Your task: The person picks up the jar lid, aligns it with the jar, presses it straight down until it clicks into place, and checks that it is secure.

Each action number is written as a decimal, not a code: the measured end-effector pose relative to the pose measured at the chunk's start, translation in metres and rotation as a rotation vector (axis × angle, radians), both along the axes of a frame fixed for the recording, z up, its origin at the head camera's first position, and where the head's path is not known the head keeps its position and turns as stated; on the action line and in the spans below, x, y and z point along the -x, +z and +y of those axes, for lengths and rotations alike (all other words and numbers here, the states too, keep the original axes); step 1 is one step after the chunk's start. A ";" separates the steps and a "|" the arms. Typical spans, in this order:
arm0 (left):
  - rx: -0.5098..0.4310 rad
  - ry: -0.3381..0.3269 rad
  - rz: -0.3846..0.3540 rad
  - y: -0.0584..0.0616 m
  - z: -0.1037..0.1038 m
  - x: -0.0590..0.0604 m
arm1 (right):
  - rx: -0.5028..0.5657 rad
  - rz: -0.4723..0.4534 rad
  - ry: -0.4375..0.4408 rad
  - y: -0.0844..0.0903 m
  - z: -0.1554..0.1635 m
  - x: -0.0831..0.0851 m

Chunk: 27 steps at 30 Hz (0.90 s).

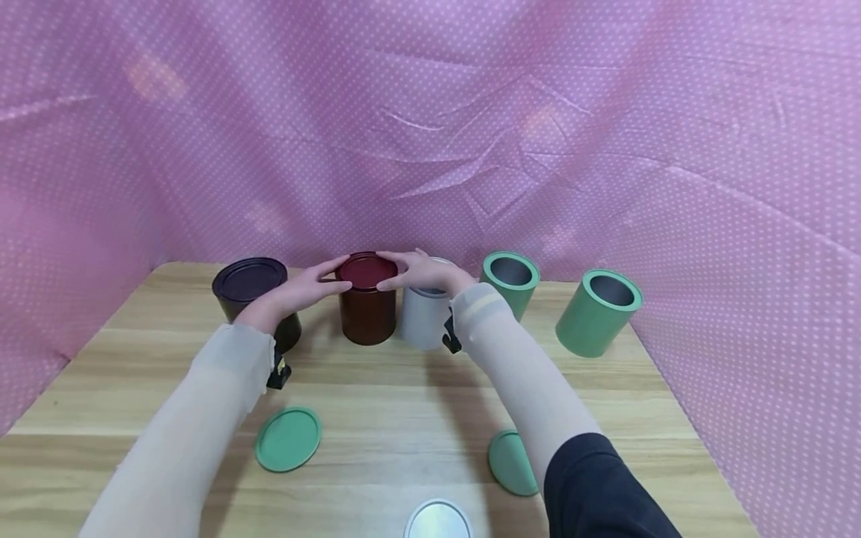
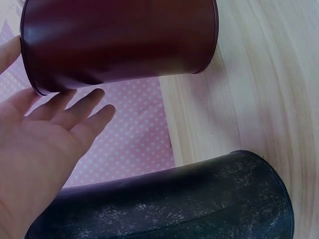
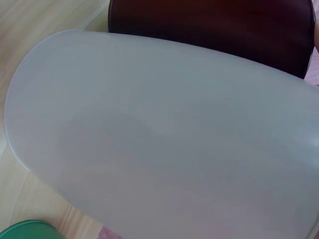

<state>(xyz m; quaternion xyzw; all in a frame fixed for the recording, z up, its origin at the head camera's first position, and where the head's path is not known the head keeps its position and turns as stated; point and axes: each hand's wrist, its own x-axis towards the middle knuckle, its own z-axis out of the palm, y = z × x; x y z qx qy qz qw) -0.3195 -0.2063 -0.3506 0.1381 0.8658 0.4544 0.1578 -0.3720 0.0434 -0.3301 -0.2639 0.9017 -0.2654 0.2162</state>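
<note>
A dark red canister with a red lid on top stands upright at the back of the table. From its left side my left hand reaches the rim, thumb in front and fingers farther back. In the left wrist view the fingers are loosely extended beside the canister's wall. My right hand arches over a white canister, thumb and forefinger at the right side of the red lid. In the right wrist view the white canister fills most of the picture and hides most of that hand.
A black canister with a dark lid stands behind the left wrist. Two green canisters with uncovered tops are at right. Nearer on the wooden table lie a green lid, another green lid partly under the right arm, and a pale lid.
</note>
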 end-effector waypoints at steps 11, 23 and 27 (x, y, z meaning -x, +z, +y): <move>0.028 0.033 0.018 -0.002 0.001 -0.006 | -0.018 -0.051 -0.017 0.006 0.001 -0.006; 0.042 0.039 0.029 -0.004 0.002 -0.007 | -0.052 -0.048 0.023 0.009 -0.003 -0.003; 0.041 0.035 0.048 -0.005 0.001 -0.005 | -0.046 -0.058 0.020 0.011 -0.003 -0.002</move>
